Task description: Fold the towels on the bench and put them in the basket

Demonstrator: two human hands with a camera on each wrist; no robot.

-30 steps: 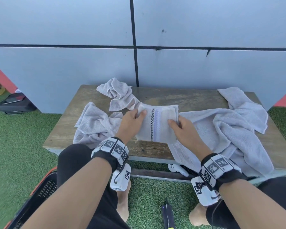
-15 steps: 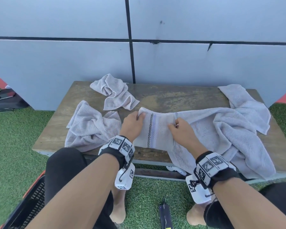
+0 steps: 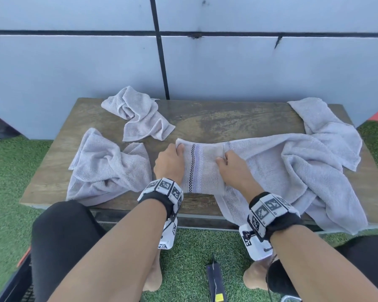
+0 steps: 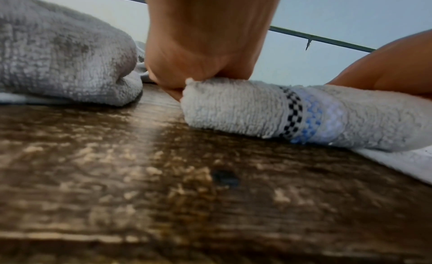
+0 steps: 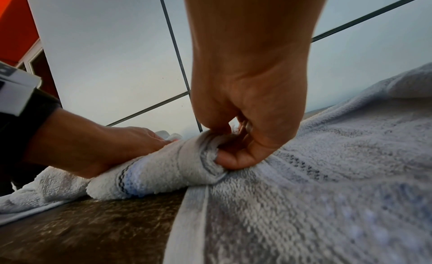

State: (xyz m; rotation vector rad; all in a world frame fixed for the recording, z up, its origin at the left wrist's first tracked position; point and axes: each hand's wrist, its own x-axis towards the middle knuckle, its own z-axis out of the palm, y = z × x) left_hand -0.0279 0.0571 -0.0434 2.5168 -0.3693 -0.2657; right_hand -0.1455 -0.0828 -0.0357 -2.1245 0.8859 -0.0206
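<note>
At the far left, low in the head view, you can see a slice of the dark basket (image 3: 20, 277) on the green turf (image 3: 7, 192), beside your left knee. Above it the wooden table (image 3: 238, 120) stands against a pale panelled wall (image 3: 74, 73). On the table's left part lies a crumpled grey towel (image 3: 105, 166), bunched up near the front edge. Behind it, toward the wall, a second small towel (image 3: 140, 118) lies rumpled, apart from the first.

Next comes your left hand (image 3: 168, 164). Its fingers are curled over the left end of a folded towel (image 3: 203, 168) with a checked black band and a pale blue stripe; the left wrist view shows the corner of the cloth pinched under the thumb, with the fold resting on the wood. Your right hand (image 3: 234, 168) clamps the other end of that same fold, thumb and fingers pinching a gathered ridge of cloth, as the right wrist view shows. The two hands sit near each other, with the striped band between them.

To the right, under and past your right hand, a large grey towel (image 3: 314, 171) spreads in loose heaps over the table's right half. One part reaches back to the far right corner and another hangs over the front edge.

On the turf between your feet lies a dark narrow object (image 3: 215, 280); I cannot tell what it is.
</note>
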